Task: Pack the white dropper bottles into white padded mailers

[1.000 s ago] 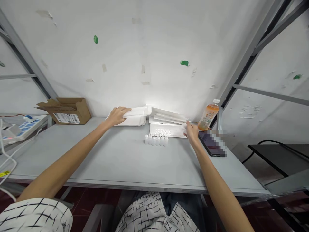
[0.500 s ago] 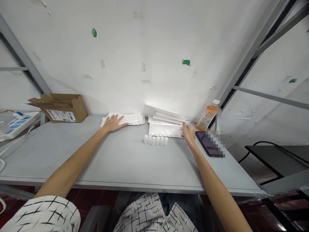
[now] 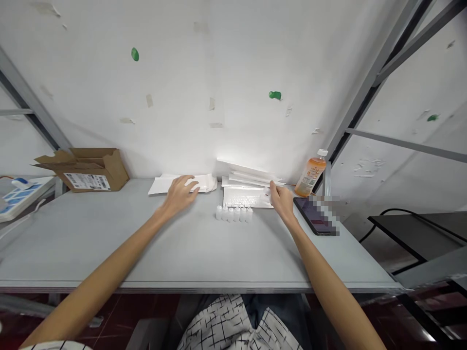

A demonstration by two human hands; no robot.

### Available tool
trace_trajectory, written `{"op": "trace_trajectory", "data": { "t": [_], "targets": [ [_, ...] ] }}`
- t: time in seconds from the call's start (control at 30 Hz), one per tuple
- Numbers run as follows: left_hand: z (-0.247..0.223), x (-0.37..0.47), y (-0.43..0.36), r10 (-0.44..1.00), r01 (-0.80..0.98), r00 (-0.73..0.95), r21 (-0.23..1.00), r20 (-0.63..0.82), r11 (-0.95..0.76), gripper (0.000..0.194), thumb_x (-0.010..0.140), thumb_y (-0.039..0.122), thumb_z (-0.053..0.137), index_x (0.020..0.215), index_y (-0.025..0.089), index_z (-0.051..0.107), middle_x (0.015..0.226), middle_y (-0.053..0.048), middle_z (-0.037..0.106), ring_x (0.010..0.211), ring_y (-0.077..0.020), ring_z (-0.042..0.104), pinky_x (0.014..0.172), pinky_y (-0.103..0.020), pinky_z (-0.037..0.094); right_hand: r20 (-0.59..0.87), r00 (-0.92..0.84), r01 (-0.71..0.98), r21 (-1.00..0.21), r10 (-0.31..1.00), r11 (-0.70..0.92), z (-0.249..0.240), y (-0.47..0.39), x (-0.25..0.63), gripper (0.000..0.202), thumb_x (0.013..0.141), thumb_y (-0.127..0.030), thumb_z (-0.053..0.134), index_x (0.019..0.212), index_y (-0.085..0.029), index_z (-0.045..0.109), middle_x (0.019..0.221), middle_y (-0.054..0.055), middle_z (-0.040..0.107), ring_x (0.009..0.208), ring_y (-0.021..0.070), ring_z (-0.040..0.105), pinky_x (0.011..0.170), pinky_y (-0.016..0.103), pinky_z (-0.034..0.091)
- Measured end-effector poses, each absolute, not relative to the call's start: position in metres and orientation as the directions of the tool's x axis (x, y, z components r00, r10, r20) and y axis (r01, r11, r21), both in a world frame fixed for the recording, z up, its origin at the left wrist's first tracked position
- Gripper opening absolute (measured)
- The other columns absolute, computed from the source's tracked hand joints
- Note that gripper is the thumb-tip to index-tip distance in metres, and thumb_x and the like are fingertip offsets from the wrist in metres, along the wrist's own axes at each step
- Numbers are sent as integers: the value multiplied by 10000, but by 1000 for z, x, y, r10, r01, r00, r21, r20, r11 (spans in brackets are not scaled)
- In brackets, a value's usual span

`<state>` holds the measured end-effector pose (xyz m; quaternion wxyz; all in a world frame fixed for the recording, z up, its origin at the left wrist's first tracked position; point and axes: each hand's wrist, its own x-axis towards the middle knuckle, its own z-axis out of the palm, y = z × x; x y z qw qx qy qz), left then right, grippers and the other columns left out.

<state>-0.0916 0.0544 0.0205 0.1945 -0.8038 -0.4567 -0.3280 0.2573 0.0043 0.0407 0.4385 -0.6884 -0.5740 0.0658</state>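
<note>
My left hand [image 3: 179,195] has its fingers apart and slightly curled at the front edge of a stack of flat white folded cartons [image 3: 160,184]. Whether the fingertips touch the stack is hard to tell. My right hand [image 3: 282,201] is closed in a pinch, with a thin, translucent white piece [image 3: 266,196] showing at its fingertips. Beside that hand lies a white sheet with a raised pattern [image 3: 241,198], and behind it more flat white cartons [image 3: 251,178] are piled loosely. Several small white vials [image 3: 231,215] stand in a row before the sheet.
A bottle of orange drink [image 3: 311,176] stands at the back right, with a phone [image 3: 314,217] lying in front. At the back left is an opened cardboard box [image 3: 91,170], beyond it a power strip [image 3: 25,194]. A white wall [image 3: 175,73] closes off the table's back.
My left hand has slid right and towards me from flat on the stack, its fingers now more curled. My right hand has barely moved; the translucent piece now shows more clearly at its fingertips.
</note>
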Motion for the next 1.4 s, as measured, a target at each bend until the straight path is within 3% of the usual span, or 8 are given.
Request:
{"op": "trace_trajectory", "data": {
  "t": [0.2, 0.37, 0.53, 0.73, 0.93, 1.13, 1.23, 1.4],
  "targets": [
    [53, -20, -18, 430, 570, 463, 111, 776, -814, 257, 993, 333, 499, 984, 178, 705, 885, -37, 742, 648, -100, 631, 586, -220, 459, 683, 112, 742, -541, 722, 397, 48, -21, 232, 625, 999, -568, 348, 497, -202, 428, 439, 6, 416, 460, 126, 422, 512, 281, 277],
    [51, 15, -33, 370, 498, 585, 40, 722, -866, 436, 961, 515, 534, 1191, 160, 641, 841, -32, 732, 661, -126, 652, 518, -230, 415, 813, -129, 696, -334, 568, 636, 37, -33, 213, 583, 1033, -483, 323, 568, -197, 527, 450, 3, 456, 412, 102, 384, 477, 272, 265],
    [27, 28, -37, 408, 453, 539, 156, 737, -878, 419, 1040, 434, 392, 1285, 140, 564, 771, -23, 715, 615, -115, 640, 522, -220, 442, 861, -172, 677, -249, 478, 693, 32, -34, 204, 602, 1050, -436, 267, 547, -202, 500, 436, 6, 447, 390, 96, 350, 441, 270, 254],
    [14, 32, -41, 469, 365, 432, 327, 770, -872, 354, 1029, 397, 445, 1246, 166, 600, 754, -16, 658, 594, -109, 557, 573, -231, 464, 764, 9, 570, -534, 645, 625, 36, -42, 196, 646, 1011, -568, 311, 593, -184, 618, 487, 31, 537, 427, 110, 452, 475, 266, 344],
    [24, 31, -45, 638, 274, 343, 576, 689, -770, 260, 1007, 358, 493, 1026, 160, 661, 698, 8, 548, 600, -93, 470, 529, -194, 422, 295, 62, 95, -953, 953, 289, 50, -44, 198, 567, 874, -655, 553, 618, -159, 656, 481, 7, 506, 370, 105, 433, 351, 250, 304],
    [31, 26, -47, 741, 221, 184, 707, 646, -671, 269, 978, 388, 521, 1034, 163, 659, 715, 3, 559, 538, -79, 492, 436, -169, 435, 175, -225, -261, -959, 958, 114, 60, -41, 204, 365, 734, -502, 789, 852, -165, 714, 721, 27, 610, 552, 127, 547, 415, 255, 446],
    [31, 25, -47, 755, 192, 136, 731, 641, -655, 282, 968, 413, 526, 1064, 173, 638, 744, 1, 599, 519, -77, 535, 432, -171, 482, 151, -269, -281, -957, 951, 72, 61, -42, 202, 460, 637, -361, 878, 1034, -212, 701, 774, 2, 613, 621, 127, 556, 434, 236, 428],
    [27, 25, -47, 744, 149, 119, 729, 657, -668, 252, 969, 400, 518, 1104, 190, 548, 704, 20, 606, 498, -84, 576, 469, -193, 530, 175, -190, -238, -963, 966, 128, 59, -41, 196, 475, 576, -354, 894, 977, -195, 695, 714, -11, 623, 573, 112, 512, 438, 239, 374]
  ]
}}
